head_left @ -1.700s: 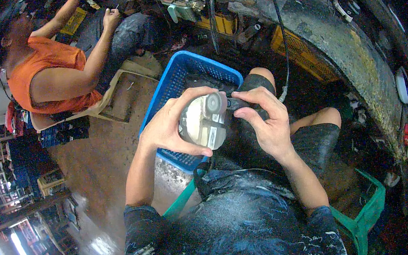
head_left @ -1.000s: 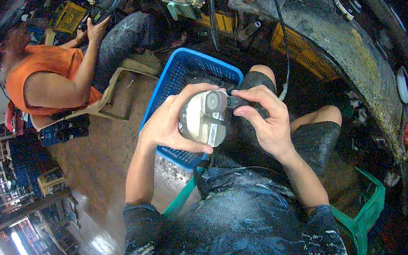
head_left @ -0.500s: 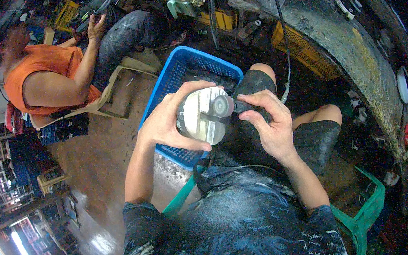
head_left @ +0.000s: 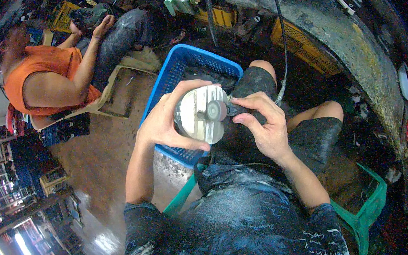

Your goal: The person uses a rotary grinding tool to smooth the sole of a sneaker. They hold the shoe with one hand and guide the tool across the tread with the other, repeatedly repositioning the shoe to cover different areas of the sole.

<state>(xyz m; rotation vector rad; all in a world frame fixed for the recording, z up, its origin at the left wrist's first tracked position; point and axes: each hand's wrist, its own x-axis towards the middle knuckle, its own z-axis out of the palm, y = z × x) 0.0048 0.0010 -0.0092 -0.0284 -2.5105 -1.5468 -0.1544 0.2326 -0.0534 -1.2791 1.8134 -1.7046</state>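
Note:
My left hand [head_left: 163, 121] is wrapped round a pale, rounded piece [head_left: 193, 114] with raised ribs, its thumb along the lower edge. A small grey wheel [head_left: 215, 109] lies over the piece's right half, on the end of a dark tool [head_left: 230, 111]. My right hand [head_left: 269, 130] grips that tool, thumb and forefinger closed toward the wheel. Whether the wheel touches the piece, I cannot tell for sure. Both are held above my lap, in front of a blue plastic basket [head_left: 184, 49] with dark contents.
A co-worker [head_left: 49, 78] in orange sits at left holding a dark item. A cluttered workbench [head_left: 356, 49] curves round the right, yellow crates [head_left: 299, 44] beneath. A cable [head_left: 282, 36] hangs beside my right knee. A green plastic frame [head_left: 357, 218] stands at lower right.
The wheel has shifted down and left across the piece's face. My left hand and the piece have risen slightly. The co-worker's hands have shifted with the dark item.

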